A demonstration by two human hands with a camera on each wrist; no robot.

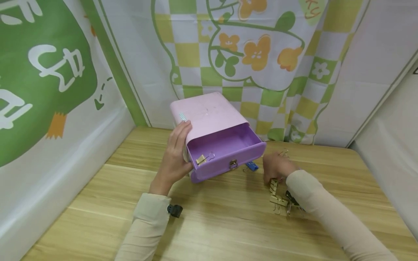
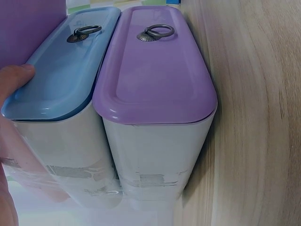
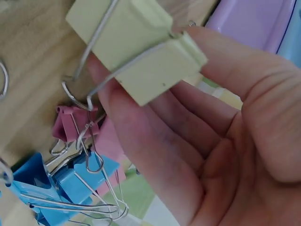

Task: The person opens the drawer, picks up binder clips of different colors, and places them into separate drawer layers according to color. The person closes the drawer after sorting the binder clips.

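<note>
A pink drawer box (image 1: 209, 112) stands on the table with its purple top drawer (image 1: 225, 163) pulled out. Inside that drawer, near the left corner, lies a yellow binder clip (image 1: 201, 159). My left hand (image 1: 173, 156) rests along the box's left side, fingers at the upper edge; its thumb (image 2: 16, 77) touches the front of a blue drawer (image 2: 61, 77). Right of the box, my right hand (image 1: 277, 166) is among loose clips. It pinches a pale yellow binder clip (image 3: 136, 52) between thumb and fingers, the wire handles pointing away from the palm.
Gold binder clips (image 1: 278, 200) and a dark clip (image 1: 291, 198) lie below the right hand, a blue clip (image 1: 252, 166) by the drawer. Blue clips (image 3: 84, 176) and a pink clip (image 3: 73, 125) also show. A second purple drawer (image 2: 155, 84) adjoins the blue one. A patterned curtain (image 1: 202, 54) hangs behind.
</note>
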